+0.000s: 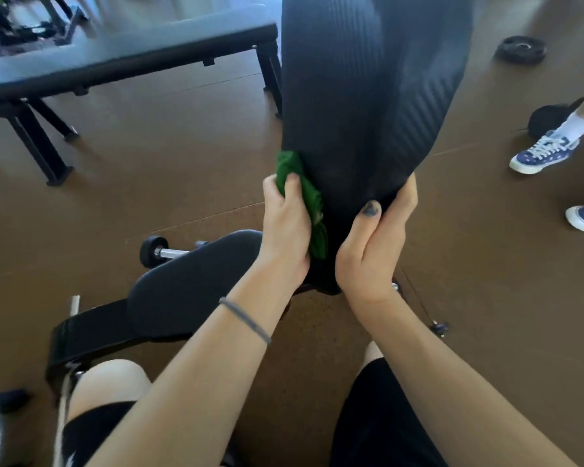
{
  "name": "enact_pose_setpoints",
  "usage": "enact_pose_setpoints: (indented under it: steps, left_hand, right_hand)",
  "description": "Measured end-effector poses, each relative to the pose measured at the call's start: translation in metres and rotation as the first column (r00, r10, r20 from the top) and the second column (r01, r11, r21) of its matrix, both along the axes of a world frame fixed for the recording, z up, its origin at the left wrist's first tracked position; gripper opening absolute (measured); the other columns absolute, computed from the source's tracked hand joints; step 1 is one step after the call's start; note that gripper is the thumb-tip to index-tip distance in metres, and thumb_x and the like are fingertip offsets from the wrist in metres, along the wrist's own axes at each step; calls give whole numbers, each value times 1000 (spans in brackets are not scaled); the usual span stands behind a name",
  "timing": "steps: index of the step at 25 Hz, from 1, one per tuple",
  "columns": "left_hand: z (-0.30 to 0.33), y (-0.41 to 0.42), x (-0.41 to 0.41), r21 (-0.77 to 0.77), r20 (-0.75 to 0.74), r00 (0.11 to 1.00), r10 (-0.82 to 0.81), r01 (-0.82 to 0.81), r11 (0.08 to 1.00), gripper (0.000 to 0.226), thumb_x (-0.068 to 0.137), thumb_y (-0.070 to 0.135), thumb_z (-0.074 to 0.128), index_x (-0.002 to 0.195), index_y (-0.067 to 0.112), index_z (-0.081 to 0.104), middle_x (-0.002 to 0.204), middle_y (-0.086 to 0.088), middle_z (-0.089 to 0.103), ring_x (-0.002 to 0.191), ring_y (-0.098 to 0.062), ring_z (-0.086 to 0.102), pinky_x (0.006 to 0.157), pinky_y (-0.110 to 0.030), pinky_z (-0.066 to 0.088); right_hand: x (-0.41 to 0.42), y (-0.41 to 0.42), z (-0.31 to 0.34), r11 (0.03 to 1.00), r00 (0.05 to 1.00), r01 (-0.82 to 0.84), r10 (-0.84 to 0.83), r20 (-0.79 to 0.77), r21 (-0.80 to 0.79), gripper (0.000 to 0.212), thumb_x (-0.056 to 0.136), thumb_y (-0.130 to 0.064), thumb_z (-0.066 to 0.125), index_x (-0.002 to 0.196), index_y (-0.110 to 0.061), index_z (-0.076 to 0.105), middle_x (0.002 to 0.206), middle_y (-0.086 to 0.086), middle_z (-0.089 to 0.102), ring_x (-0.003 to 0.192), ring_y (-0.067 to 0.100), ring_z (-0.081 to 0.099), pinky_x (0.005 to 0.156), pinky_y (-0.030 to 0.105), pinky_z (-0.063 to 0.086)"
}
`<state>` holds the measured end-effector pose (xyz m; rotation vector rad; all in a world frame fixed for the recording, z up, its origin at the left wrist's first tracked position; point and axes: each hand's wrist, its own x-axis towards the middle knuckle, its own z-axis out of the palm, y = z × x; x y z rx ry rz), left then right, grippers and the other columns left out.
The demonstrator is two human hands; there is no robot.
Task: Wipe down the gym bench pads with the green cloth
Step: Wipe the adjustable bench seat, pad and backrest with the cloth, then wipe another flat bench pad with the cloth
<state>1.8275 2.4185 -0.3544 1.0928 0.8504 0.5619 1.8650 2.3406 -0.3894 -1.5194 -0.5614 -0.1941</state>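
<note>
While the left hand [285, 217] clamps the green cloth [304, 200] against the left edge of the raised back pad [368, 96], the right hand [375, 237] grips the pad's lower right edge, thumb on the front face, fingers wrapped behind. Cloth is bunched up, pinched between left thumb and fingers, touching the pad's side near its narrow bottom end. Seat pad [196, 284] sits lower left, just beside the left wrist, apart from the cloth. Second bench [125, 59] stands behind, well apart. Dumbbell [162, 252] on floor beyond the seat pad; weight plate [521, 48] top right; someone's sneakers [543, 151] at right.

Judged step: wiping the back pad's edge, probably mid-task; seat pad and the other bench look unaddressed, can't confirm.

Risks: cloth is wadded, so only a small patch contacts the pad and strokes may miss strips. Cloth tail hangs loose near the hinge below; it could snag there. Pad is tilted up; if the right hand loosens, pushing with the cloth could swing it. Broad front face may get skipped.
</note>
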Motion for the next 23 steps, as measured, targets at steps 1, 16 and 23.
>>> enact_pose_setpoints:
  steps: [1, 16, 23]
  left_hand:
    - [16, -2, -9, -48, -59, 998, -27, 24, 999, 20, 112, 37, 37, 121, 23, 48, 118, -7, 63, 106, -23, 65, 94, -58, 58]
    - [385, -6, -13, -285, -179, 730, -659, 603, 745, 30, 101, 21, 57, 130, 17, 63, 117, -13, 75, 102, -29, 76, 84, -43, 63]
    - [437, -18, 29, -386, -341, 518, -784, 684, 619, 41, 95, 21, 41, 127, 15, 66, 111, -10, 76, 97, -29, 74, 94, -45, 59]
  right_hand:
    - [-8, -4, 10, 999, 999, 3, -4, -32, -44, 51, 102, -20, 34, 151, -26, 24, 145, -10, 45, 135, 14, 50, 112, 38, 45]
    - [38, -63, 374, 852, 691, -521, 381, -615, -58, 61, 78, -10, 53, 137, -26, 62, 130, -4, 69, 122, 9, 63, 104, 37, 51]
    - [108, -105, 424, 628, 628, -711, 368, -686, -315, 27, 83, -4, 74, 107, -16, 75, 102, 7, 78, 98, 22, 75, 90, 36, 61]
